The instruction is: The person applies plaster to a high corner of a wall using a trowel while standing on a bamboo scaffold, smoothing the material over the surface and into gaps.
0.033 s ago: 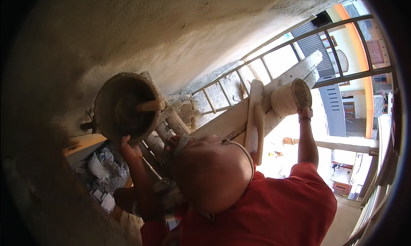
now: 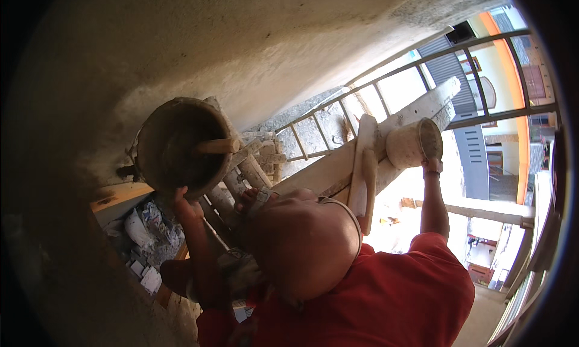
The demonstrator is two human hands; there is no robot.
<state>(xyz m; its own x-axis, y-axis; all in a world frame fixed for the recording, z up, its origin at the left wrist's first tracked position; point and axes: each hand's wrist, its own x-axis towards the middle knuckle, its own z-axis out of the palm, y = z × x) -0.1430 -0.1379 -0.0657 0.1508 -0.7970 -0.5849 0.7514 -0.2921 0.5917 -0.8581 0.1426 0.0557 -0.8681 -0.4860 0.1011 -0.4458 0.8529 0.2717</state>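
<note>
Two vessels were held apart at either side of the view. At left, a round, dark-mouthed bucket (image 2: 148, 148), its rim dulled by residue, had a smooth wooden handle (image 2: 218, 146) jutting from its mouth; the left hand (image 2: 189, 209) met its lower rim, though whether it gripped could not be told. At right, the right hand (image 2: 432, 165) grasped the rim of a pale, stained cylindrical pail (image 2: 403, 146), beside long, mortar-smeared planks (image 2: 422, 108). A flat wooden tool (image 2: 362, 160) lay across these; coarse plaster covered the wall (image 2: 241, 63). Relative to the earlier frame, the scene had rotated slightly; hands and vessels matched.
</note>
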